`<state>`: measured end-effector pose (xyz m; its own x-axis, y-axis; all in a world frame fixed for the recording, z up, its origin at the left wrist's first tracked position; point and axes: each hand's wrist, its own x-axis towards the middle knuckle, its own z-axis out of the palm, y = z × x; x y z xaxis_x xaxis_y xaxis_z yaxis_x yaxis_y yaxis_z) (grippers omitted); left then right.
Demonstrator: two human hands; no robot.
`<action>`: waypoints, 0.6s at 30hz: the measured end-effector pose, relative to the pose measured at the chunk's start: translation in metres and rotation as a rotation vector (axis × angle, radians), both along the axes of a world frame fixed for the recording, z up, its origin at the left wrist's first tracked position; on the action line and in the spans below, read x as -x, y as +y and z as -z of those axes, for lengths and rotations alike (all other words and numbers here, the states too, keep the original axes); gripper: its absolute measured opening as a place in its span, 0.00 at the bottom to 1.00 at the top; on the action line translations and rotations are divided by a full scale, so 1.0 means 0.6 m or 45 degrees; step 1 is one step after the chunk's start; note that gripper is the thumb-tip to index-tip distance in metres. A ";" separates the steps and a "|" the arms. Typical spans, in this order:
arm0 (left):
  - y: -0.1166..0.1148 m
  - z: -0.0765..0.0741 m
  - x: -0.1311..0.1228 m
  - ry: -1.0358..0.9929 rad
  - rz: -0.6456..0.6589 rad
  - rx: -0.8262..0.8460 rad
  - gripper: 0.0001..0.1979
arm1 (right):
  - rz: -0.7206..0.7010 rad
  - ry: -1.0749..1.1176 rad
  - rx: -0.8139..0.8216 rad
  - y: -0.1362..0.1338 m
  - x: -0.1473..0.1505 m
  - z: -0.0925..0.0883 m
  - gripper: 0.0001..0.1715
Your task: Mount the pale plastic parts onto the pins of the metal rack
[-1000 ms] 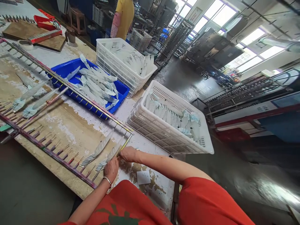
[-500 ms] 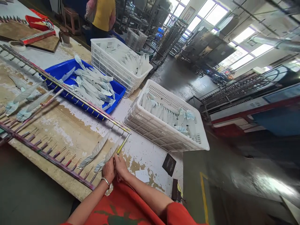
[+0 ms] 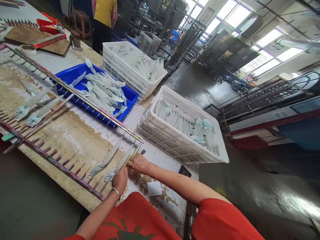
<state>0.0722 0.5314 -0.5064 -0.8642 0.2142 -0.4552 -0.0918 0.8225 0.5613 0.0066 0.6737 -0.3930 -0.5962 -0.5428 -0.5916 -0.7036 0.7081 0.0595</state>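
Just ahead of our hands is a narrow yellow metal bar (image 3: 136, 152), reaching from the long hooked metal rail (image 3: 132, 133) back to us. Our right hand (image 3: 140, 163) looks curled round it; our left hand (image 3: 120, 180) sits close beside, its fingertips hidden, so we cannot tell what it grips. Just left of both, a long, pale, leaf-shaped wrapped piece (image 3: 121, 163) lies between the rails. Good handling here, we judge, means steadying the bar without creasing that wrapping. Beneath is the worn, flaking wooden counter (image 3: 82, 146). Beyond our hands stand a blue plastic tray (image 3: 132, 96) and a white perforated plastic crate (image 3: 160, 128); farther off, a co-worker (image 3: 104, 13), a glossy floor (image 3: 197, 71) and bright windows (image 3: 232, 15).
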 end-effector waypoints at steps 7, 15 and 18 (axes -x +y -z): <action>0.000 0.000 -0.013 0.009 -0.018 -0.018 0.25 | -0.139 -0.204 -0.121 -0.003 0.051 0.000 0.29; 0.003 0.004 -0.025 -0.075 -0.108 -0.061 0.21 | 0.268 0.033 -0.014 0.006 -0.028 0.049 0.23; 0.005 0.006 -0.027 -0.082 -0.140 -0.086 0.20 | 0.431 0.149 0.005 0.001 -0.061 0.072 0.21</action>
